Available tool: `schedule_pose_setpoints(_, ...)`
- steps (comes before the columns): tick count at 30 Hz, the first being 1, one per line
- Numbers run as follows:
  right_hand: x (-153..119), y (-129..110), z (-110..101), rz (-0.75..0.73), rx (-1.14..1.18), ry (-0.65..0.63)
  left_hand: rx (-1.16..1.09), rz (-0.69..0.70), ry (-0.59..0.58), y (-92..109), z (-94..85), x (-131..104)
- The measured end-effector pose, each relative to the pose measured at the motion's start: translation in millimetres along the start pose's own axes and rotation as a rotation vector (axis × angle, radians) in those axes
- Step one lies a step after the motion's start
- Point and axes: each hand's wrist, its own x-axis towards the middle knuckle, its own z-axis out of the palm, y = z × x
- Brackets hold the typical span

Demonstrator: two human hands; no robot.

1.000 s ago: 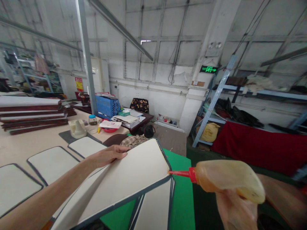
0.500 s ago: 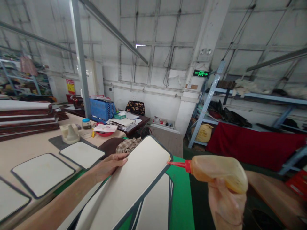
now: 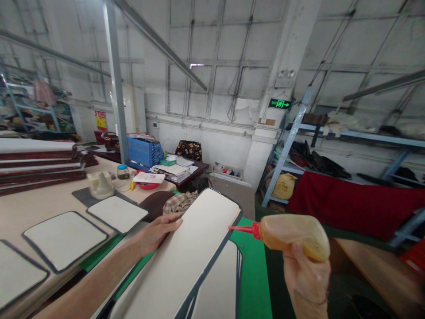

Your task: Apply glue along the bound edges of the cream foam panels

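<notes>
My left hand (image 3: 159, 232) grips the left edge of a long cream panel (image 3: 195, 235) with a dark border, thumb on top. The panel is raised and tilted over other cream panels (image 3: 217, 281) on a green surface (image 3: 252, 266). My right hand (image 3: 307, 274) is wrapped around a clear squeeze bottle (image 3: 294, 235) of amber liquid, held on its side. Its thin red nozzle (image 3: 244, 229) points left, the tip at the panel's right edge.
On the beige table (image 3: 43, 199) at left lie bordered cream panels (image 3: 66, 239), a cream container (image 3: 100, 185) and a blue-lidded jar (image 3: 123, 172). A blue crate (image 3: 142, 153) is farther back. Shelves with red cloth (image 3: 352, 204) stand at right.
The bottle in my right hand has moved left, and its tip has shifted from near the panel's corner down along the right edge. The view has shifted slightly.
</notes>
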Motion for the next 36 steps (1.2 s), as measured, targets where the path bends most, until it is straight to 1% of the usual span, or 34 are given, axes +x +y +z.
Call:
schedule_pose_setpoints(3,-0.5,3.8,-0.7,0.019,0.0,0.017,-0.011,0.0,-0.006,1.4,1.9,-0.8)
schedule_pose_setpoints(7,-2.7,5.2,3.5,0.064,0.026,0.028,-0.028,-0.006,-0.004,2.1,2.6,-1.2)
schedule_pose_setpoints(11,-5.9,4.1,8.1,0.089,0.028,0.052,-0.055,-0.009,0.033,1.1,1.5,0.7)
schedule_pose_setpoints(23,-16.6,-0.1,12.9,0.138,0.016,-0.027,-0.104,-0.031,0.148,4.7,6.7,0.8)
schedule_pose_setpoints(30,-23.5,-0.5,9.8,0.147,-0.025,-0.112,-0.123,-0.028,0.152,5.7,8.1,5.9)
schedule_pose_setpoints(36,-29.8,-3.9,8.0,0.182,-0.031,-0.126,-0.122,-0.024,0.183,9.6,10.3,10.4)
